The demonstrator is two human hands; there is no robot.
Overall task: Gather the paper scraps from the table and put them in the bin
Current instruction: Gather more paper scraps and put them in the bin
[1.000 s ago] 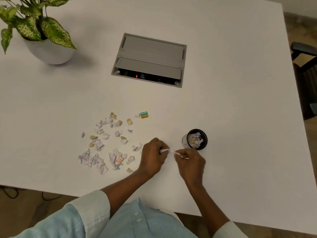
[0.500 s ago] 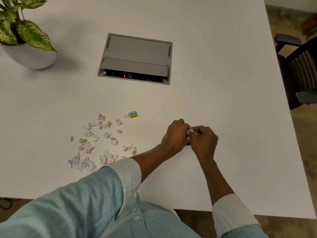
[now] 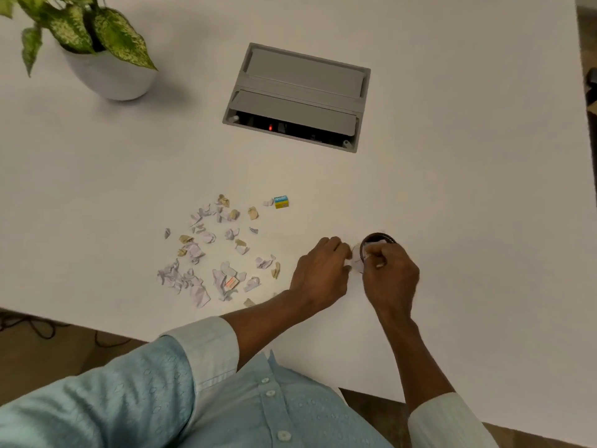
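Several crumpled white and tan paper scraps (image 3: 223,253) lie scattered on the white table (image 3: 468,221), left of my hands. A small round black bin (image 3: 378,238) stands just beyond my right hand, mostly hidden by it. My left hand (image 3: 319,273) and my right hand (image 3: 389,276) meet at the bin's near rim, both pinching a white paper scrap (image 3: 355,258) between them. A small blue and yellow box (image 3: 281,202) sits at the far edge of the scraps.
A grey cable box (image 3: 297,95) is set into the table further back. A potted plant in a white pot (image 3: 106,72) stands at the far left. The table's near edge runs just in front of my body.
Both hands moved from in front of the bin up to its near rim, still holding the white scrap together. The camera view shifted.
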